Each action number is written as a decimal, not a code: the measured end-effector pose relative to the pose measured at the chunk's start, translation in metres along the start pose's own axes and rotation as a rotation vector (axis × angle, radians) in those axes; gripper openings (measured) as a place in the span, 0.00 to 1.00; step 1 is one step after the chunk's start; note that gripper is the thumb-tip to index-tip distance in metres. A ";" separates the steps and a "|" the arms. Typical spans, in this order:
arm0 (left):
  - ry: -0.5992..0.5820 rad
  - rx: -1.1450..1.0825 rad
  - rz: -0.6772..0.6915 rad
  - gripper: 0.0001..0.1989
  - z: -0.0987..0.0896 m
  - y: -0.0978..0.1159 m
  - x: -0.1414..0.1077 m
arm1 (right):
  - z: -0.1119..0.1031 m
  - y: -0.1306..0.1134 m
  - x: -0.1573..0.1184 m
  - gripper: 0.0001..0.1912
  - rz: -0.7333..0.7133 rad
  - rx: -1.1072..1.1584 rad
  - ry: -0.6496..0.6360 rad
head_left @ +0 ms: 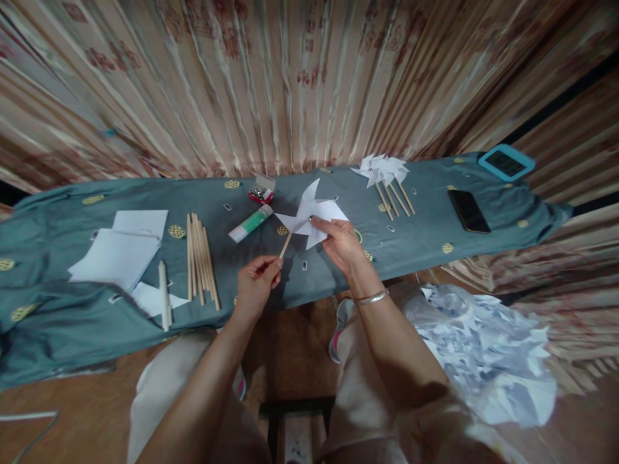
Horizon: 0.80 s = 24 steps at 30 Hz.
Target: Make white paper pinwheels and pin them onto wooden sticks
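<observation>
A white paper pinwheel (309, 211) on a thin wooden stick (286, 245) is held up over the middle of the table. My left hand (260, 281) pinches the lower part of the stick. My right hand (342, 243) grips the pinwheel, its thumb at the dark pin in the centre and its other fingers partly hidden behind the paper. Just left of the pinwheel lie a green and white glue stick (251, 223) and a small open red box of metal pins (261, 194).
Wooden sticks (197, 261), white paper sheets (120, 254) and a pale pen-like tool (165, 296) lie left. Several pinwheels (384, 171), a phone (468, 211) and a blue-framed device (506, 162) lie right. A bag of paper pieces (483, 348) stands below the table, lower right.
</observation>
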<state>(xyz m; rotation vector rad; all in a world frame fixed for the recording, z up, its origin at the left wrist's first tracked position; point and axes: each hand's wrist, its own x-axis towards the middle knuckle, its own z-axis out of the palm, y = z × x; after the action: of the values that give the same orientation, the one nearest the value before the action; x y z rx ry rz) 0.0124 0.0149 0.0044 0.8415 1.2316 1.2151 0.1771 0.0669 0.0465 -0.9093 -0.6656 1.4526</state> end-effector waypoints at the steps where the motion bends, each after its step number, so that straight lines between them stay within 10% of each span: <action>1: 0.015 0.035 0.030 0.15 -0.002 0.000 0.004 | -0.001 0.000 0.001 0.15 -0.002 0.011 0.001; 12: 0.092 0.387 0.416 0.18 -0.028 0.021 0.049 | -0.007 0.006 0.001 0.18 0.149 -0.034 -0.032; 24: -0.251 0.174 0.048 0.19 -0.006 0.037 0.042 | 0.004 0.018 -0.013 0.18 0.263 -0.124 -0.177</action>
<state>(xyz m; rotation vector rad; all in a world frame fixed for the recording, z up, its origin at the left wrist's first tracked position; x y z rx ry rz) -0.0049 0.0625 0.0289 1.1222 1.1271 1.0146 0.1634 0.0532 0.0357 -0.9997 -0.7963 1.7569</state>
